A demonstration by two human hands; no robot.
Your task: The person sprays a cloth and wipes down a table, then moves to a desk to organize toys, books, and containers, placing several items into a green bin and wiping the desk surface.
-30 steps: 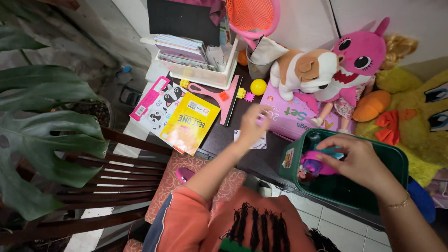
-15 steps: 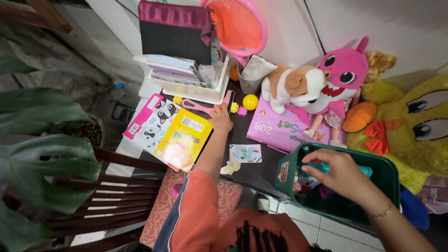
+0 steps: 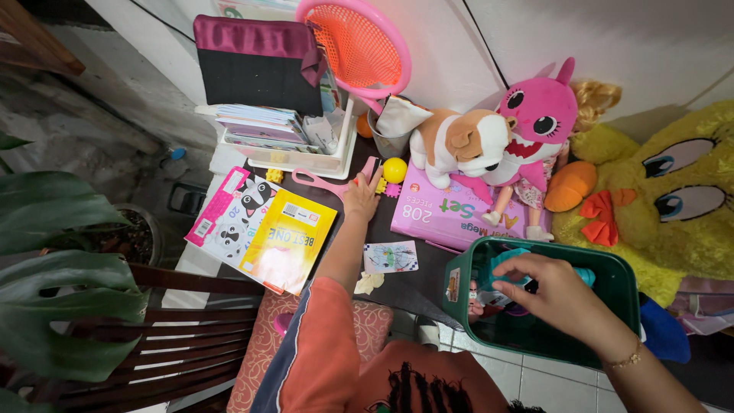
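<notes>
My left hand (image 3: 362, 200) reaches across the dark table (image 3: 417, 287) and closes on a pink squeegee (image 3: 321, 182) near its black blade end. A yellow ball (image 3: 394, 170) and small yellow and pink gear pieces lie just past my fingers. My right hand (image 3: 552, 289) is inside a green plastic basket (image 3: 459, 294) at the table's near right edge, with its fingers around a teal toy (image 3: 505, 259). More toys lie under that hand, mostly hidden. My orange sleeve (image 3: 321, 352) fills the bottom middle.
A yellow booklet (image 3: 288, 239), a panda book (image 3: 237, 218) and a picture card (image 3: 391, 257) lie on the table. A white tray of books (image 3: 279, 134), a pink racket (image 3: 355, 42), a pink box (image 3: 451, 214) and plush toys (image 3: 466, 141) crowd the back. A wooden chair (image 3: 191, 336) stands at left.
My left hand moved forward from above the picture card to the pink squeegee. My right hand sank deeper into the green basket, leaving the pink toy and closing on the teal one.
</notes>
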